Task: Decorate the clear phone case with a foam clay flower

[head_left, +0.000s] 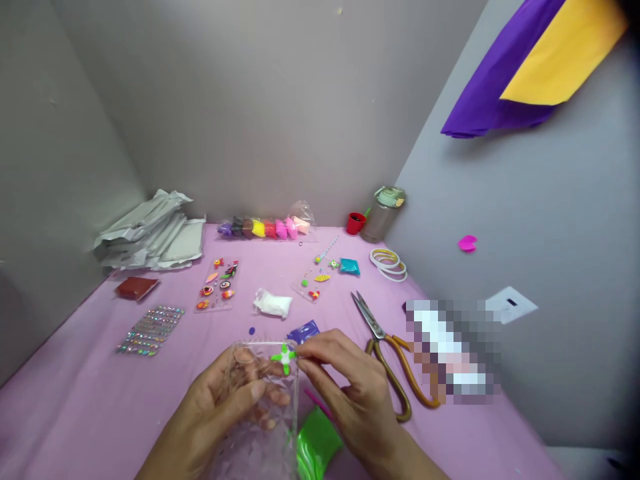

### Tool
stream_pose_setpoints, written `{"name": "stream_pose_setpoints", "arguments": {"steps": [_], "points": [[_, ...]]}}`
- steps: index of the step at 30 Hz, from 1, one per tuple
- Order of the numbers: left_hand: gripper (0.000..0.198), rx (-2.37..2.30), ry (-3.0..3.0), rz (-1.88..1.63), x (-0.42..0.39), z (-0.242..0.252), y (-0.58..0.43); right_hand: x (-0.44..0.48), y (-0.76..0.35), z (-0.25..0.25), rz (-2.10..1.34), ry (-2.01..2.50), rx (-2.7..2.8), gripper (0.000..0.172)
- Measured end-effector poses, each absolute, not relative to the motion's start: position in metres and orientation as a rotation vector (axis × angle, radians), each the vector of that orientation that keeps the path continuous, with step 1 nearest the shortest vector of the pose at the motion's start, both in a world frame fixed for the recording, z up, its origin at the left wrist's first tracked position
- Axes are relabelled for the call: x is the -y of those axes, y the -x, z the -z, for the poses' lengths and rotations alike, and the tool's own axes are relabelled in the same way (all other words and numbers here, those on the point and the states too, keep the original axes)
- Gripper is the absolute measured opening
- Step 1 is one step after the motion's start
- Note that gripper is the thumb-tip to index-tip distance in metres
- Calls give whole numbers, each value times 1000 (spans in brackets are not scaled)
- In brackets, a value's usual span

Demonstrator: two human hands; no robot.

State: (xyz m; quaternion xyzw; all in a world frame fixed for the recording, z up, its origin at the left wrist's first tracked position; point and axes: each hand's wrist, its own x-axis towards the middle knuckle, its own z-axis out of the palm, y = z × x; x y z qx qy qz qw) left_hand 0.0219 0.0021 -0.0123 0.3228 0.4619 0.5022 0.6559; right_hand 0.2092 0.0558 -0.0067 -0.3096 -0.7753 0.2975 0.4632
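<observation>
My left hand (220, 393) grips a clear, textured phone case (265, 440) from its left side, fingers showing through the plastic. Near the top right corner of the case is a small green clay flower (285, 359) with a white centre. My right hand (350, 387) has thumb and forefinger pinched at the flower's right petal, beside the case's edge. Under the right hand lie a bright green clay packet (316, 445) and a thin pink stick (318, 403), both partly hidden. Just behind the case sits a blue clay packet (304, 331).
Scissors (377, 333) lie right of my right hand, near a pixelated object (450, 350). Farther back are a white clay packet (274, 305), charm sheets (219, 287), a gem sheet (153, 330), tape rolls (389, 263), a red cup (355, 223) and a bottle (383, 217).
</observation>
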Motion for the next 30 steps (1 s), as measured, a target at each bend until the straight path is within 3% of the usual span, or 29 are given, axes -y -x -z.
{"name": "stream_pose_setpoints", "arguments": {"steps": [26, 30], "points": [[20, -1030, -734, -1139, -2, 9, -25, -53, -211, 6, -808, 753, 1902, 13], [16, -1030, -755, -1127, -1, 12, -23, -52, -211, 8, -996, 851, 1728, 3]]}}
